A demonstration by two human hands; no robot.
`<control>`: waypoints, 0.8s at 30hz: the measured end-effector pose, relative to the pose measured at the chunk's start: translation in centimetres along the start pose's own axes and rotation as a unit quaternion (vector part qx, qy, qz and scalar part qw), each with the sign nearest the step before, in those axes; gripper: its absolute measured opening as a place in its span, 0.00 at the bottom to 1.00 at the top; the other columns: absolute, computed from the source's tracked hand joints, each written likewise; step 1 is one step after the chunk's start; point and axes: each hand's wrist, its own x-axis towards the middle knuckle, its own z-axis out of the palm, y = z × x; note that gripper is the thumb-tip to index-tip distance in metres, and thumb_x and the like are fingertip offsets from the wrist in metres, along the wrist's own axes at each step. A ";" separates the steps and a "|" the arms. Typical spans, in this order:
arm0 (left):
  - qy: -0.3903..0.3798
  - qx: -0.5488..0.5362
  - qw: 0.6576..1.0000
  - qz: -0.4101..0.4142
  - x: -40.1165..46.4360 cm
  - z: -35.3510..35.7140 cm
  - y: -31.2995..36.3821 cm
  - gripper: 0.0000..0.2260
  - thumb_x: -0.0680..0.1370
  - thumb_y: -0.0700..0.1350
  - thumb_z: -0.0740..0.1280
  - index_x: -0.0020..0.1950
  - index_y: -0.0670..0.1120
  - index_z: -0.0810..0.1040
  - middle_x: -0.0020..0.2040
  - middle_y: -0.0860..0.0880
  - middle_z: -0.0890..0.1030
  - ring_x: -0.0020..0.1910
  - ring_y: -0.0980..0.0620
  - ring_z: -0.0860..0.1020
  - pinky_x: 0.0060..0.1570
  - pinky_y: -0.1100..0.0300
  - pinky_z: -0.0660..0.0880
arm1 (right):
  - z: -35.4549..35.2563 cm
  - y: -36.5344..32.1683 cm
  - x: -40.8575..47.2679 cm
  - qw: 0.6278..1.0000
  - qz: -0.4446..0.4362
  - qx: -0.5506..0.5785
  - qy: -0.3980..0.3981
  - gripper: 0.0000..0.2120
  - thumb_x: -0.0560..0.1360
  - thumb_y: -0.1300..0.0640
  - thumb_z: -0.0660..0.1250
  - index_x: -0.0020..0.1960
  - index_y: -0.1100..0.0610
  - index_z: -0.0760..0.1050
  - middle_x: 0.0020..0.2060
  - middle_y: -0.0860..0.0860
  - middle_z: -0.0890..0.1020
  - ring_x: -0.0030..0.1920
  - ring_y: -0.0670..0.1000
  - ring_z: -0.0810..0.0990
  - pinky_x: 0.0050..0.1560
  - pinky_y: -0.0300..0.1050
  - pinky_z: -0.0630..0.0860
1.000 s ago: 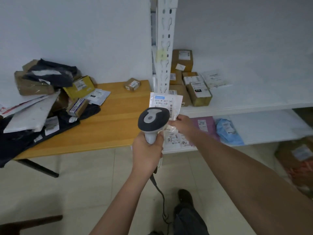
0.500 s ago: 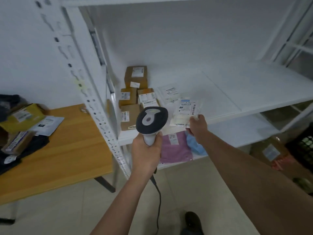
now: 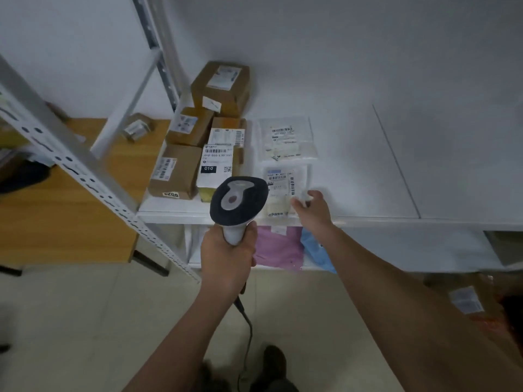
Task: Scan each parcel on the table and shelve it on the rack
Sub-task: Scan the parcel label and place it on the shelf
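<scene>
The flat clear plastic parcel with the white barcode label (image 3: 284, 190) lies at the white rack shelf's (image 3: 368, 176) front edge; right hand (image 3: 310, 206) looks like it's pinching its near corner, though blurry. Nudge it fully in before releasing, squared behind-neighbour style, while the left hand (image 3: 227, 257) grips the grey-and-black handheld scanner (image 3: 237, 202).

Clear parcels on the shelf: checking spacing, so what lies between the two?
Head view: only a narrow strip of bare white shelf separates the far clear parcel from the near clear parcel.
</scene>
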 end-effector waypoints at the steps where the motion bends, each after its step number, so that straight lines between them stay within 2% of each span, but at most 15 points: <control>1: 0.004 0.006 1.000 -0.006 0.3 0.2 -0.2 0.15 0.79 0.43 0.67 0.35 0.38 0.75 0.25 0.47 0.76 0.21 0.57 0.73 0.24 0.65 0.70 | 0.4 0.0 0.4 0.997 -0.021 -0.075 0.018 0.29 0.77 0.50 0.67 0.74 0.58 0.62 0.66 0.58 0.71 0.66 0.59 0.69 0.63 0.51 0.67; 4: 0.011 0.016 1.000 -0.016 1.3 0.7 -0.7 0.15 0.79 0.44 0.68 0.36 0.36 0.76 0.24 0.48 0.76 0.21 0.56 0.73 0.25 0.62 0.71 | 1.1 0.6 0.2 0.959 -0.156 -0.234 0.038 0.29 0.77 0.50 0.65 0.76 0.48 0.59 0.73 0.52 0.62 0.71 0.58 0.60 0.67 0.58 0.63; 7: 0.024 0.018 0.999 -0.020 2.0 1.0 -1.1 0.15 0.79 0.43 0.68 0.35 0.37 0.75 0.24 0.48 0.75 0.21 0.56 0.74 0.24 0.64 0.71 | 2.1 1.6 0.9 0.920 -0.246 -0.304 -0.034 0.25 0.79 0.48 0.63 0.74 0.41 0.63 0.77 0.46 0.57 0.75 0.55 0.56 0.70 0.58 0.58; 10: 0.032 0.019 0.999 -0.032 2.5 1.2 -1.3 0.14 0.79 0.44 0.68 0.36 0.39 0.75 0.25 0.48 0.76 0.22 0.57 0.74 0.25 0.63 0.72 | 2.8 1.7 2.0 0.916 -0.250 -0.308 -0.053 0.24 0.80 0.47 0.61 0.74 0.40 0.63 0.78 0.44 0.55 0.76 0.54 0.55 0.71 0.56 0.56; 19: 0.058 0.020 0.997 -0.045 3.7 0.7 -1.6 0.13 0.79 0.43 0.67 0.35 0.43 0.76 0.24 0.51 0.76 0.22 0.56 0.75 0.27 0.60 0.73 | 5.1 -1.3 4.5 0.924 -0.210 -0.317 -0.023 0.24 0.79 0.50 0.62 0.74 0.39 0.62 0.78 0.44 0.55 0.77 0.54 0.54 0.72 0.56 0.55; 22: 0.065 0.026 0.997 -0.039 3.6 0.1 -1.2 0.14 0.79 0.44 0.68 0.35 0.39 0.76 0.25 0.48 0.76 0.22 0.57 0.75 0.28 0.59 0.74 | 4.9 -2.1 4.0 0.937 -0.178 -0.300 -0.028 0.26 0.80 0.49 0.62 0.75 0.40 0.60 0.79 0.45 0.53 0.78 0.56 0.50 0.74 0.60 0.50; 24: 0.068 0.023 0.997 -0.027 3.2 -0.7 -0.8 0.14 0.79 0.43 0.67 0.36 0.37 0.76 0.26 0.44 0.77 0.23 0.55 0.75 0.28 0.59 0.74 | 4.4 -2.8 3.1 0.943 -0.192 -0.273 0.012 0.26 0.80 0.49 0.62 0.76 0.42 0.60 0.78 0.47 0.54 0.77 0.57 0.51 0.73 0.59 0.50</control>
